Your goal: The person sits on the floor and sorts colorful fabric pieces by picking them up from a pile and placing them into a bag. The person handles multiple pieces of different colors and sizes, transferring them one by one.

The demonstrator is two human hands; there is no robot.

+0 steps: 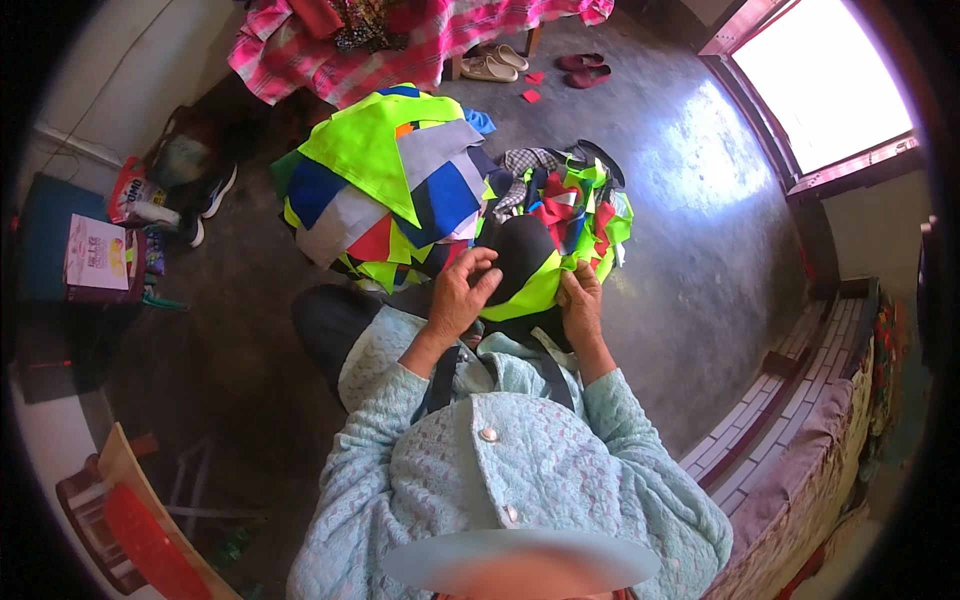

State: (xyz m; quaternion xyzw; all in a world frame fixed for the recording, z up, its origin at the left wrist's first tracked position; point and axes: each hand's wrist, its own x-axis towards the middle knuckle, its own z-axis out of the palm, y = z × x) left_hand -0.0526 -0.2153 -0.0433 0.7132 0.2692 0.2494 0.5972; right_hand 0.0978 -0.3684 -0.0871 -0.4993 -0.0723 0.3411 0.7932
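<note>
My right hand (582, 300) pinches the edge of a neon yellow-green piece of cloth (532, 288), which lies across my dark-clad knee (520, 250). To its left, my left hand (462, 295) is raised beside the same knee, fingers bent and a gap between them and the thumb; I see nothing in it. Beyond the knee sits a heap of cloth scraps (560, 205) in red, blue, neon and checked fabric. A large patchwork bundle (345, 225) of blue, grey, red and neon pieces stands to the left, with a neon cloth (365, 145) over its top.
A bed or table with a pink checked cover (400, 55) stands at the far side, near beige shoes (495, 62) and dark red shoes (584, 70). Red scraps (531, 96) lie on the grey floor. Black shoes (212, 200) and a box (98, 255) are at left; a wooden chair (150, 520) is lower left.
</note>
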